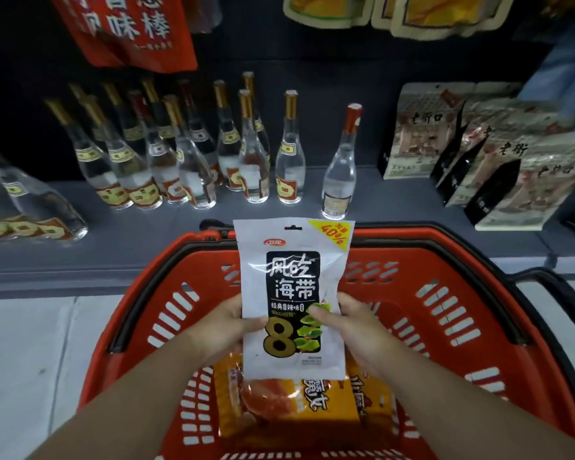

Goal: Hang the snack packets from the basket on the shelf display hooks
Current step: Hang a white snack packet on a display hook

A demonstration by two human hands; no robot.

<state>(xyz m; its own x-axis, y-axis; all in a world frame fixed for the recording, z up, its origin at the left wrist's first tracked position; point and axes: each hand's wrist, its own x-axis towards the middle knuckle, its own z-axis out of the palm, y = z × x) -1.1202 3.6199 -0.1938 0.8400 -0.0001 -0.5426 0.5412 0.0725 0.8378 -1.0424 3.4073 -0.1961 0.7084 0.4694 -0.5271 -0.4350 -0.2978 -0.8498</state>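
I hold a white snack packet with a black label and a yellow 40% corner upright above the red basket. My left hand grips its lower left edge, and my right hand grips its lower right edge with the thumb on the front. A hang hole shows at the packet's top. An orange snack packet lies flat in the basket below. No display hooks are visible; red packets and yellow packets hang at the top of the view.
A grey shelf in front carries several clear glass bottles with gold and red caps. Grey and black standing pouches fill its right side. The basket's black handle lies along its rim.
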